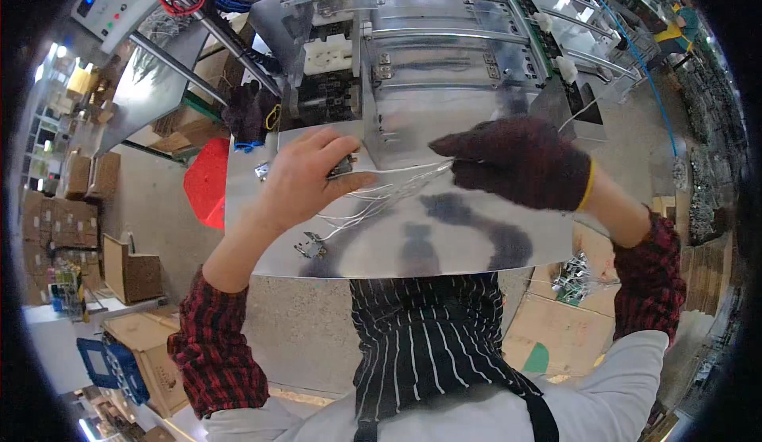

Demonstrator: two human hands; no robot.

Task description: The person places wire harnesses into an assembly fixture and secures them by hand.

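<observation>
My left hand [309,174], bare, is closed with thumb and fingers around a small metal part [342,167] just above the metal tabletop [389,255]. White wires [419,178] run from there to my right hand [520,164], which wears a dark knitted glove with a yellow cuff. Its fingers are pressed together on the gathered wire ends. Other wires of the bundle trail down to a second small metal part [311,245] near the tabletop's front edge. One more small metal piece [261,171] lies left of my left wrist.
A machine with metal rails [452,36] stands behind the tabletop, with a white block fixture [328,55] at its left. A dark glove [250,114] lies at the far left corner. Beside the table are a red stool [208,184] and, at right, cardboard [548,327] with metal pieces.
</observation>
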